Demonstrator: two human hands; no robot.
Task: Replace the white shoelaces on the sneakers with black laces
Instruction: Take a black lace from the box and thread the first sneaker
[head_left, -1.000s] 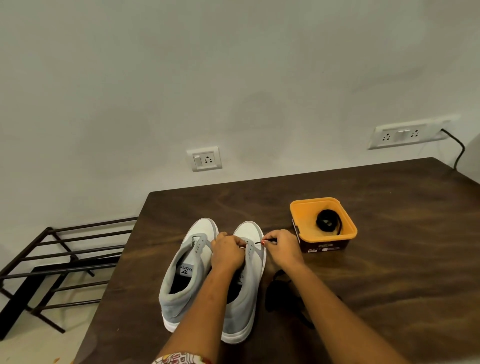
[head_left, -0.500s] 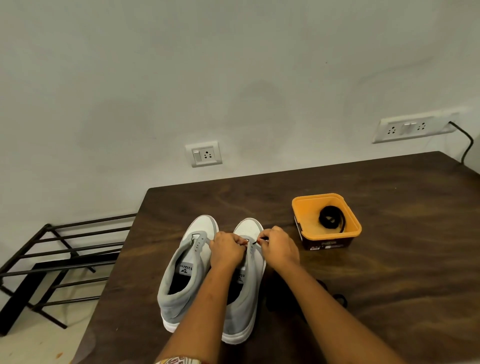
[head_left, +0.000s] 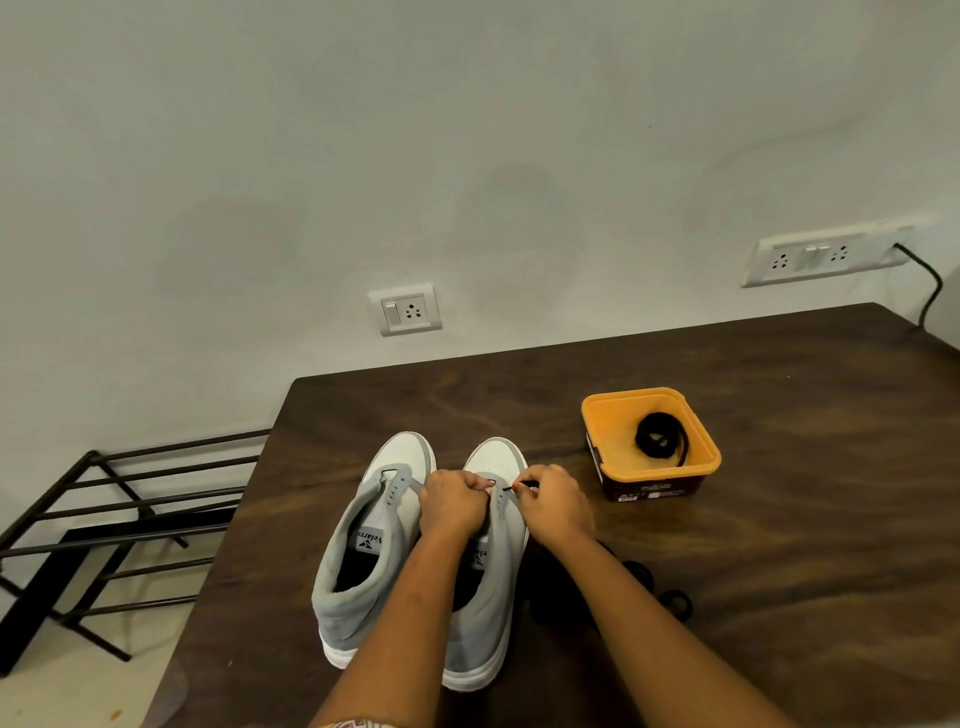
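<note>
Shoe rack: stands on the floor beyond the left edge of the table. A sneaker knocked off that side would likely land on or near it.
Unlaced sneaker: sits on the table with its toe to the wall, just beside its pair. Its eyelets are bare and no white lace is in sight. It is the one nearer the left edge, so a hard sideways tug on its neighbour could shove it over.
Left hand: its fingers are curled tight on the front of the sneaker being laced, by the eyelets nearest the toe. What exactly they pinch is hidden. If this grip slackens, the flap may fold and close the hole.
Sneaker being laced: stands upright under both hands. The lacing looks barely begun, so a skipped eyelet here would throw off every crossing after it.
Black lace: its tip points from the right hand toward an eyelet. The rest seems to trail under the right forearm into a loose heap on the table, where it could knot or snag and jerk the tip back out.
Right hand: its thumb and fingertips pinch the lace tip. A slip or a bent tip would miss the hole.
Orange tub: holds the coiled spare lace and sits apart to the right. It is at risk only from a sweeping elbow.
</note>
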